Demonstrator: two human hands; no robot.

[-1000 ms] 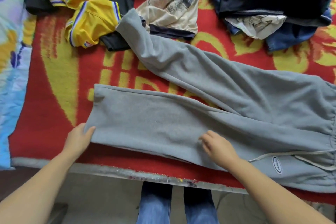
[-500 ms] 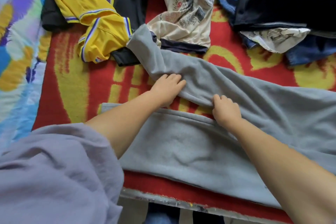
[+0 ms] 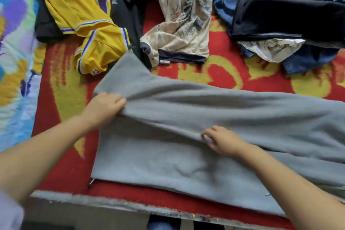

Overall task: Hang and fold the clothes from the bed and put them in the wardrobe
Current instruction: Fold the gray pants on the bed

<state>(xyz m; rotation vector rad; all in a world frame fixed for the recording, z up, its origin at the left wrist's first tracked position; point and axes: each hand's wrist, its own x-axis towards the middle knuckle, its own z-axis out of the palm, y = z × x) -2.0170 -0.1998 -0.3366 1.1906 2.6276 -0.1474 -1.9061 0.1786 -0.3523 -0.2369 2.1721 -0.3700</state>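
Both hands are on the grey sweatpants (image 3: 214,136), which lie across the near edge of the bed (image 3: 61,164) — the left hand (image 3: 104,107) grips the far leg near its cuff, fingers curled round the fabric, while the right hand (image 3: 222,141) pinches that leg's near edge at mid-length. Beyond them — a yellow jersey (image 3: 89,30), a cream printed shirt (image 3: 183,24) and dark clothes (image 3: 289,9) piled on the red blanket.

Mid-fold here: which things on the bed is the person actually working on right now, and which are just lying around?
In hand:
- grey sweatpants, far leg being drawn over the near one
- left hand, gripping the far leg near its cuff
- right hand, pinching the same leg's edge

Lying about:
- yellow jersey
- cream printed shirt
- dark clothes pile
- red blanket
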